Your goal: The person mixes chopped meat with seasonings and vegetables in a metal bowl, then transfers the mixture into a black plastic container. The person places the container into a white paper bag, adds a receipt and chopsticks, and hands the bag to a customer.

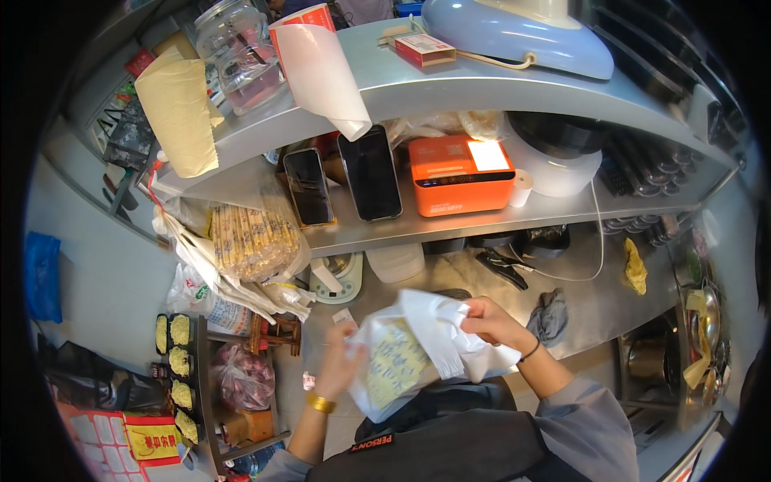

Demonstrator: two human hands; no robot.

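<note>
A white plastic bag [449,337] hangs in front of my body over the steel counter's near edge. Through its thin side shows a yellowish package [394,364] with dark writing. My right hand [489,322] grips the gathered top of the bag, fingers curled into the plastic. At the bag's left edge is my left hand [340,364], blurred; whether its fingers hold the plastic is unclear. A gold-coloured bracelet [320,403] circles my left wrist and a dark band [530,350] my right.
An orange printer [462,181] and two phones [370,175] stand on the shelf above the counter [446,265]. Below are a kitchen scale [337,280] and a grey cloth [548,316]. Wrapped chopsticks [256,241] are at left, above trays of noodles [181,361].
</note>
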